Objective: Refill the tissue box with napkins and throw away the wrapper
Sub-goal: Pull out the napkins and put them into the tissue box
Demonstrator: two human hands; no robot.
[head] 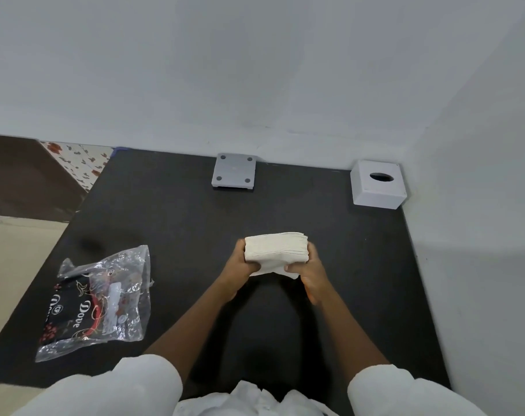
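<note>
A thick stack of white napkins is held above the middle of the black table. My left hand grips its left end and my right hand grips its right end. The white tissue box, with an oval slot on top, stands at the far right corner against the wall. Its grey base plate with four round pads lies apart from it at the far middle. The empty clear wrapper, printed black and red, lies flat at the left front.
White walls close the table at the back and on the right. The table's left edge runs diagonally, with a beige floor and a flowered cloth beyond it. My white sleeves fill the bottom of the view.
</note>
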